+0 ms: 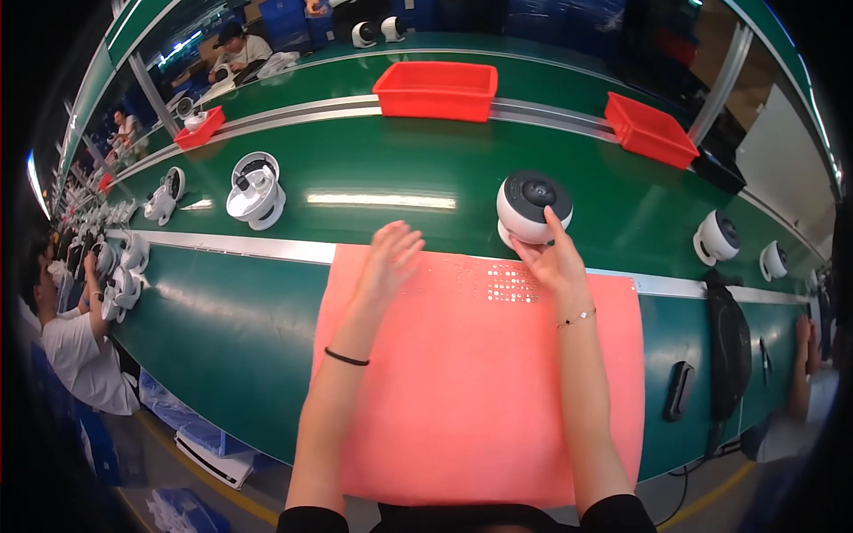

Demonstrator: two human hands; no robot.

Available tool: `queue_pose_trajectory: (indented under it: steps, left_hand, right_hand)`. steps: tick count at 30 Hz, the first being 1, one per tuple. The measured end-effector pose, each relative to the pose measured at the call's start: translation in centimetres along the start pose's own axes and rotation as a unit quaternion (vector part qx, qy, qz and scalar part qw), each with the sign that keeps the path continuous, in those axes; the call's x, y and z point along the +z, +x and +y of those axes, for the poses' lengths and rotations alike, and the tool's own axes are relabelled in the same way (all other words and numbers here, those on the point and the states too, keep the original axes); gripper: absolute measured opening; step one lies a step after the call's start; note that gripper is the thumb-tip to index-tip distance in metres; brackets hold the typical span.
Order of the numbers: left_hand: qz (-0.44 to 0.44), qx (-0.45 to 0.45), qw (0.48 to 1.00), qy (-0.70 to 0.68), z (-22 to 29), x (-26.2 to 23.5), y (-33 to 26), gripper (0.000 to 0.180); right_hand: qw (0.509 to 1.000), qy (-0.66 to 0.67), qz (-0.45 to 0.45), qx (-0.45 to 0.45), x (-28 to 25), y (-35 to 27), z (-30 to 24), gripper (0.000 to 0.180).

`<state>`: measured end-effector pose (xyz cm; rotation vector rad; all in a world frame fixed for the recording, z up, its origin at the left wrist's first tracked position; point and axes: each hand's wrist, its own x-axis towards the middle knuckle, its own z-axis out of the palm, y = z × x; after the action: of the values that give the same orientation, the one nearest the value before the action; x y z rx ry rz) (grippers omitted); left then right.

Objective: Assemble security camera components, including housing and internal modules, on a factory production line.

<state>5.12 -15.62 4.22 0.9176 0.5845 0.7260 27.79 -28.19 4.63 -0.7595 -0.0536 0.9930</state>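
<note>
My right hand (553, 259) grips a round white security camera (530, 215) with a black face and a lens. One finger lies up against the black face, and the thumb is low on the white shell. The camera is at the near side of the green belt, just past the far edge of a pink cloth (471, 382). My left hand (389, 259) hovers over the cloth's far left corner, holding nothing, fingers stretched out and slightly apart. Between the hands, rows of small shiny round dots (513, 282) lie on the cloth.
An open white camera housing (256, 191) stands on the belt at left; two finished-looking cameras (716, 238) stand at right. Red bins (435, 91) line the far rail. A black case (679, 391) and a black bag (730, 351) lie at right. Other people work on both sides.
</note>
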Motion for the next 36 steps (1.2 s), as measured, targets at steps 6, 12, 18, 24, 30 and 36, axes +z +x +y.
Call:
queue_pose_trajectory:
  steps: [6, 12, 18, 24, 30, 36]
  left_hand:
    - [0.138, 0.048, 0.981, -0.124, 4.4, -9.7, 1.6, 0.068]
    - [0.272, 0.155, 0.926, -0.21, 10.9, -19.2, 5.6, 0.095]
    - [0.286, 0.144, 0.924, -0.209, 10.7, -18.3, 6.8, 0.079]
    - [0.243, 0.208, 0.93, -0.181, 7.8, -21.7, 10.6, 0.059]
    - [0.243, 0.225, 0.936, -0.116, 9.5, -18.2, 6.7, 0.06]
    - [0.215, 0.135, 0.965, 0.064, 12.7, -13.1, -1.6, 0.061]
  right_hand:
    - [0.979, -0.113, 0.097, -0.139, 0.0, -0.3, -0.8, 0.087]
    - [0.832, -0.302, 0.119, -0.45, -7.8, -1.3, -10.3, 0.055]
    - [0.866, -0.024, 0.113, -0.487, -1.8, -8.6, -11.2, 0.05]
    - [0.886, -0.063, -0.01, -0.46, -0.2, -9.1, -9.8, 0.048]
    - [0.861, -0.21, -0.016, -0.463, 3.0, -10.0, -7.6, 0.049]
    - [0.632, -0.591, -0.169, -0.472, 7.9, -11.0, -1.9, 0.055]
